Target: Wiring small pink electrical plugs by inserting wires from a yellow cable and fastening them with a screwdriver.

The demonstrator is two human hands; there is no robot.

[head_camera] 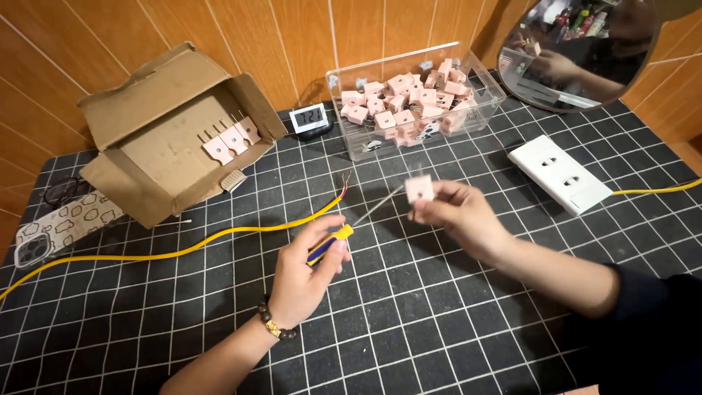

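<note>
My left hand (306,267) grips a screwdriver (333,242) with a yellow and blue handle; its thin metal shaft points up and right toward a small pink plug piece (419,188). My right hand (453,212) pinches that pink piece above the black gridded mat (409,322). A yellow cable (219,238) with bared wire ends lies on the mat just left of the screwdriver, its tip near the shaft.
A clear plastic bin (417,102) holds several pink plug pieces at the back. An open cardboard box (175,139) holds three pink plugs at left. A white wall socket (559,174), small digital clock (310,117), phone case (62,223) and round mirror (578,51) also surround the mat.
</note>
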